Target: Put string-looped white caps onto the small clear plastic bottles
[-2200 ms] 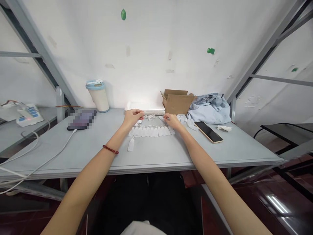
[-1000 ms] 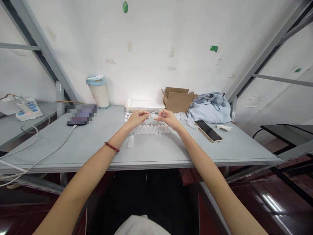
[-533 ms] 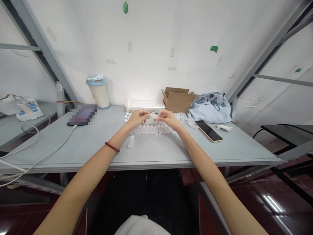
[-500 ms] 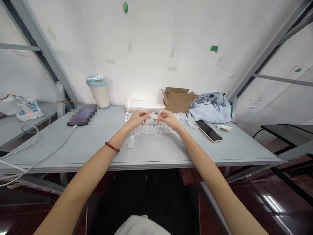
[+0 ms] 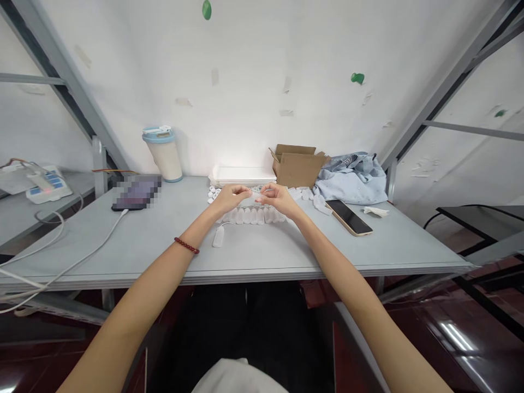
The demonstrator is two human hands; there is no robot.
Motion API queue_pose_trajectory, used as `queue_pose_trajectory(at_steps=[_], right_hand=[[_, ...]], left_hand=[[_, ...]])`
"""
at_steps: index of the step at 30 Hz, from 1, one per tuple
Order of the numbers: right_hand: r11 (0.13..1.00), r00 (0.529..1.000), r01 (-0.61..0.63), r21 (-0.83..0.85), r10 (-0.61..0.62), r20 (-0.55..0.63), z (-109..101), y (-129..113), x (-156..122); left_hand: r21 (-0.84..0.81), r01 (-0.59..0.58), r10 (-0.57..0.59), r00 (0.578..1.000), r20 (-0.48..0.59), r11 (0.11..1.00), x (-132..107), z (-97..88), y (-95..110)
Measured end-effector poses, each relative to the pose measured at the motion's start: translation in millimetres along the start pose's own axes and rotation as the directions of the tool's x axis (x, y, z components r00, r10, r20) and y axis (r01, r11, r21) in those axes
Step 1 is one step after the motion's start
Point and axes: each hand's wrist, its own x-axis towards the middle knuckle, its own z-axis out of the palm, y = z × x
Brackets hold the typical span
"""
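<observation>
My left hand [image 5: 230, 199] and my right hand [image 5: 279, 197] meet above the back middle of the table, fingertips pinched and nearly touching. Between them is a small translucent white piece [image 5: 256, 193], mostly covered by the fingers; its exact kind is too small to tell. Below the hands lies a row of several translucent white oblong pieces [image 5: 254, 216], side by side. One white oblong piece with a thin cord [image 5: 218, 237] rests apart, nearer the table's front edge. Small white round parts [image 5: 212, 194] lie just left of my left hand, and more translucent pieces [image 5: 305, 194] right of my right hand.
Behind the hands are a white stack [image 5: 243, 175] and an open cardboard box [image 5: 299, 168]. Bluish cloth [image 5: 352, 180], a phone [image 5: 349, 217] and crumpled tissue [image 5: 375, 211] lie to the right. On the left are a cup [image 5: 164, 155], a blurred-out device [image 5: 137, 192] and its white cable [image 5: 100, 245].
Both hands stay in nearly the same place, with slight finger movement. The piece between the fingertips shows less than before. The whole view has shifted slightly.
</observation>
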Motion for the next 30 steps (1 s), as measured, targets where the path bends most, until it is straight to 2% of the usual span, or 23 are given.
queue_pose_trajectory(at_steps=[4, 8, 12, 16, 19, 22, 25, 28, 30], right_hand=[[0.994, 0.998, 0.038, -0.106, -0.043, -0.045, 3.0, -1.4, -0.9], [0.975, 0.995, 0.08, -0.209, -0.089, -0.036, 7.7, -4.0, -2.5], [0.927, 0.986, 0.144, -0.347, -0.166, -0.034, 13.2, -1.0, -1.6], [0.864, 0.972, 0.188, -0.467, -0.231, -0.037, 17.2, 4.0, -0.5], [0.848, 0.968, 0.193, -0.494, -0.248, -0.047, 18.6, 4.7, -0.9], [0.9, 0.973, 0.173, -0.4, -0.218, -0.07, 18.5, 1.8, -1.4], [0.982, 0.988, 0.099, -0.16, -0.117, -0.102, 16.7, -4.0, -1.9], [0.998, 0.994, 0.007, 0.068, 0.001, -0.112, 14.6, -9.4, -2.2], [0.987, 0.993, -0.037, 0.159, 0.054, -0.104, 14.3, -11.1, -2.3]], left_hand=[[0.036, 0.036, -0.036, 0.999, 0.022, 0.999, -2.2, -0.7, 4.3], [0.064, 0.108, -0.111, 0.993, 0.039, 0.992, -4.7, 0.4, 10.1], [0.073, 0.17, -0.17, 0.985, -0.004, 0.983, -3.6, 1.9, 7.5], [0.038, 0.177, -0.176, 0.984, -0.023, 0.983, -1.3, 2.2, 1.5], [-0.028, 0.144, -0.145, 0.989, -0.016, 0.989, -1.3, 2.3, 3.7], [-0.098, 0.105, -0.108, 0.994, -0.031, 0.99, -2.7, 2.9, 11.5], [-0.106, 0.035, -0.042, 0.997, -0.064, 0.994, -5.2, 3.6, 18.0], [-0.006, -0.094, 0.093, 0.99, -0.109, 0.996, -8.4, 4.7, 19.5], [0.101, -0.179, 0.193, 0.969, -0.155, 0.979, -10.3, 6.5, 18.8]])
